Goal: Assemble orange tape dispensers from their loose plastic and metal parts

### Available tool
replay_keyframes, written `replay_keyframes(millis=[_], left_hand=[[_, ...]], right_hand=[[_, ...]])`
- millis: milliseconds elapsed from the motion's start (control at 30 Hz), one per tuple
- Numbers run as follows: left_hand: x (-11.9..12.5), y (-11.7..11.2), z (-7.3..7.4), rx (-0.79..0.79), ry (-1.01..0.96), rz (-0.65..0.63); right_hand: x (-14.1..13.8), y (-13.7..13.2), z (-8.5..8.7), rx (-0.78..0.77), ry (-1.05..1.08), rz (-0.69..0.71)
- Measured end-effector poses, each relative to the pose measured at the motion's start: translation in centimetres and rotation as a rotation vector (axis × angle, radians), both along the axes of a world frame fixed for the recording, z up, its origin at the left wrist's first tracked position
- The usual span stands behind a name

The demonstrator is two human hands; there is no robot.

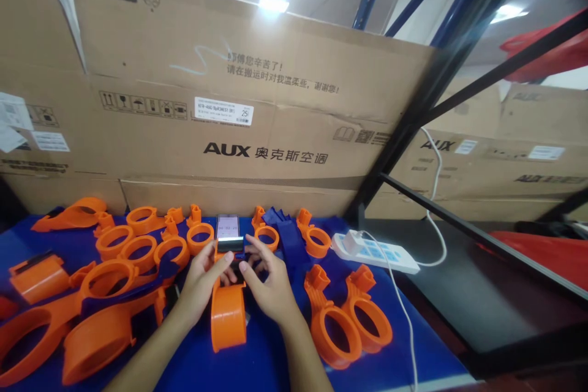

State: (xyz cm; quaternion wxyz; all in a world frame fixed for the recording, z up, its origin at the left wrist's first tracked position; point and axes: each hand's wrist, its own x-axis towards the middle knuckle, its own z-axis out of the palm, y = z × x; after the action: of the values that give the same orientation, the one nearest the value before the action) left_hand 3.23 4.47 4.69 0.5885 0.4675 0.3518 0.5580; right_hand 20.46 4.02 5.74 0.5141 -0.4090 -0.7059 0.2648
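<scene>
An orange tape dispenser with a black head and a toothed edge is between my hands, its wide ring toward me. My left hand is closed on the left side of its neck, the thumb lying over the head. On the right side, my right hand grips the same head, with the thumb against it and the index finger raised along the toothed edge. Some of the right fingers are hidden behind the dispenser. Just beyond the head stands a phone with lit digits on its screen.
Several orange dispenser frames crowd the blue table cover on the left. Two more frames lie at right, near dark blue strips. A white power strip with cables sits by the rack post. Large cardboard stands behind.
</scene>
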Motion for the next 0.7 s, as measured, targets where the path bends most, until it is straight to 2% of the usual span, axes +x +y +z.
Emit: replay_keyframes(millis=[100,233,400,700], left_hand=[[0.2,-0.1,-0.1,-0.004,0.017,-0.034],[0.3,-0.1,-0.3,-0.028,0.034,-0.009],[0.1,0.2,0.0,-0.040,0.075,0.022],[0.0,0.2,-0.2,-0.056,0.053,0.031]], right_hand=[[-0.2,0.0,-0.7,0.040,-0.109,-0.055],[-0.4,-0.1,-1.7,0.127,-0.230,-0.131],[-0.8,-0.3,-1.9,0.204,-0.339,-0.114],[-0.8,-0.4,-1.8,0.191,-0.346,-0.081]])
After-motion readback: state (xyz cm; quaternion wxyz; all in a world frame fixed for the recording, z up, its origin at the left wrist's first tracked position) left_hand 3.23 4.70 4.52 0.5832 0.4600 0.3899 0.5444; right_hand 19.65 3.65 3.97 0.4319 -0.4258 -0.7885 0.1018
